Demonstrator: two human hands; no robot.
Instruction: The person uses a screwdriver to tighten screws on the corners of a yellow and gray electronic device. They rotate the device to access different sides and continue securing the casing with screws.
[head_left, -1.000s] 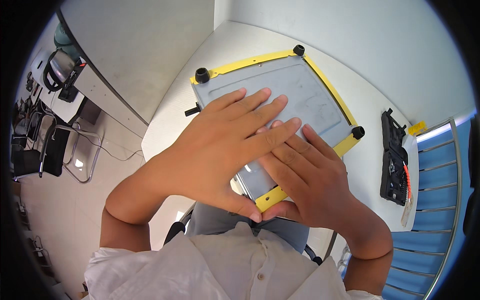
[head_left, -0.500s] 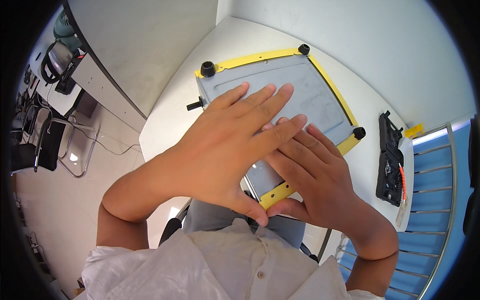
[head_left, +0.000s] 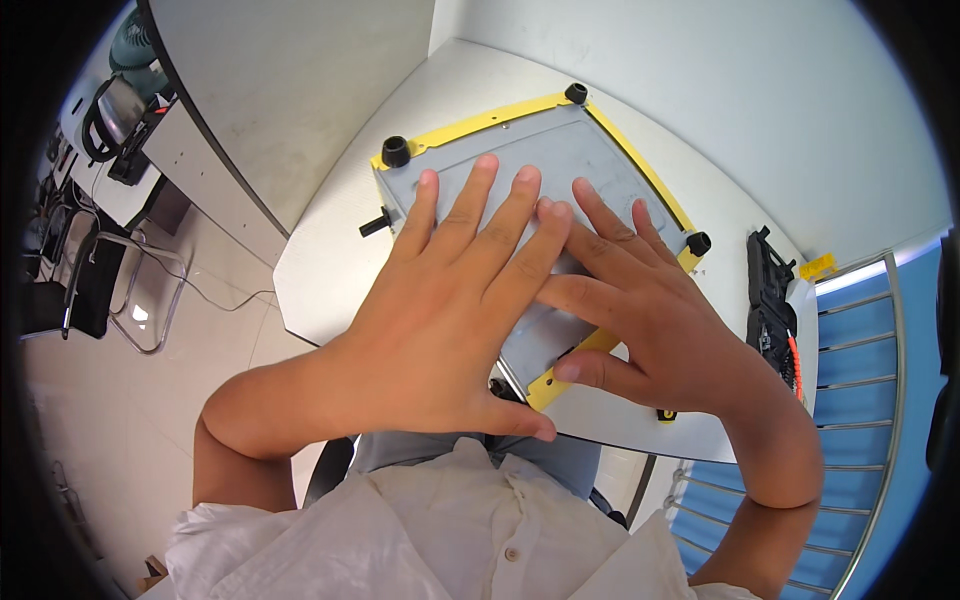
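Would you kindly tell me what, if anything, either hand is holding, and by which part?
Nothing appears gripped: the left hand and right hand lie spread over the panel.

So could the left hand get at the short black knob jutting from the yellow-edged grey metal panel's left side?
Probably yes: the left hand lies spread over the grey panel, close to the black knob, with nothing visible in between.

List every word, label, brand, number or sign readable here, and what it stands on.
None can be read.
Gray panel: no lettering visible where the left hand and right hand leave it bare.
Black tool case: any markings too small.
Yellow piece at right: any markings too small.
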